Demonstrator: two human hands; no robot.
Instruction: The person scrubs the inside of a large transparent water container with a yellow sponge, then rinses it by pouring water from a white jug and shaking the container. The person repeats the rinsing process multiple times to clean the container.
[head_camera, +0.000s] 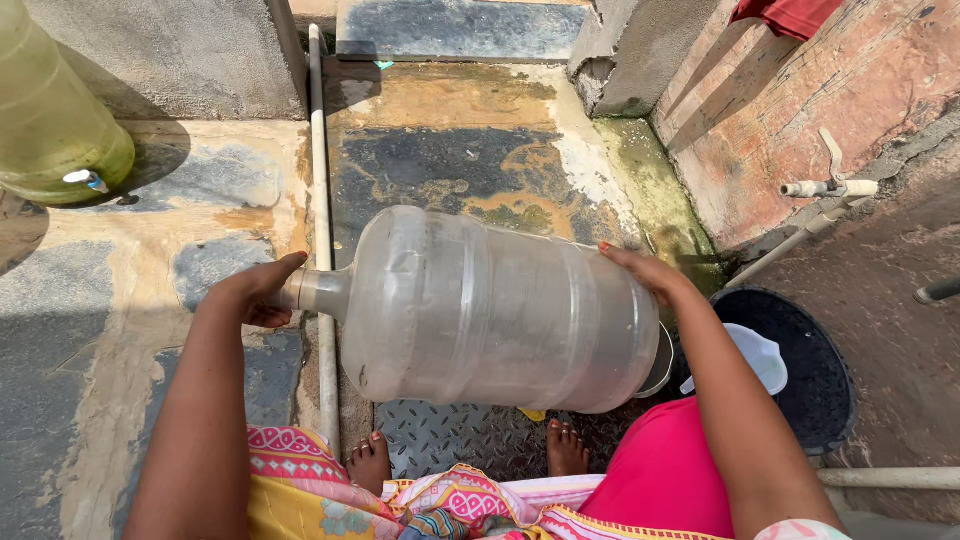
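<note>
Jug (500, 310), large and clear, held sideways above bare feet, looks empty inside. Left of it: left hand (255, 292), fingers closed over the neck opening. Right of it: right hand (645, 270), fingers spread flat on the base. Farther right, black bucket (815, 385) under wall tap (825, 188); no water flowing.

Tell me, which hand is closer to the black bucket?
Right. The right hand rests on the big jug's base, just left of the black bucket; the left hand covers the jug's mouth, far across.
</note>
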